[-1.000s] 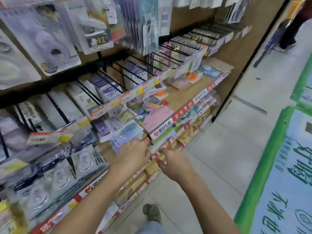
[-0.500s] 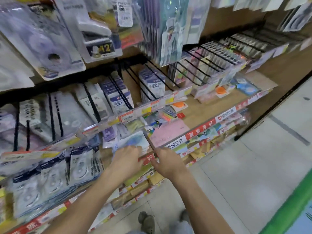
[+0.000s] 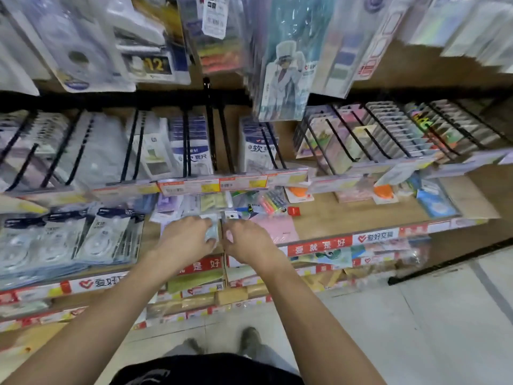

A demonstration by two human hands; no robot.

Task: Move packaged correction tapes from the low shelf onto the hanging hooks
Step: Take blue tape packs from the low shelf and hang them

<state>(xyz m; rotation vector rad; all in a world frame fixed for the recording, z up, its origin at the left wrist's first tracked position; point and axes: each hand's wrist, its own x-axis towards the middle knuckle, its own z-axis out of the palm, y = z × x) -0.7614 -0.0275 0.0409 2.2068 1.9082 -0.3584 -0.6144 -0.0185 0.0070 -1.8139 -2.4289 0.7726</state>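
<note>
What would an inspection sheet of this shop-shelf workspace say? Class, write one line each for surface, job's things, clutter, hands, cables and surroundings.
Surface: wooden low shelf with red price strip along its front edge.
Job's things: pale blue packet stack under the left hand; black hanging hooks above, some bare.
Clutter: pink packet, orange items, small red cube loose on the shelf.
Hands: left hand grips the packet stack; right hand beside it, grip unclear.
Cables: nothing seen.
Surroundings: tiled floor; packaged stationery hanging overhead, blurred.
</note>
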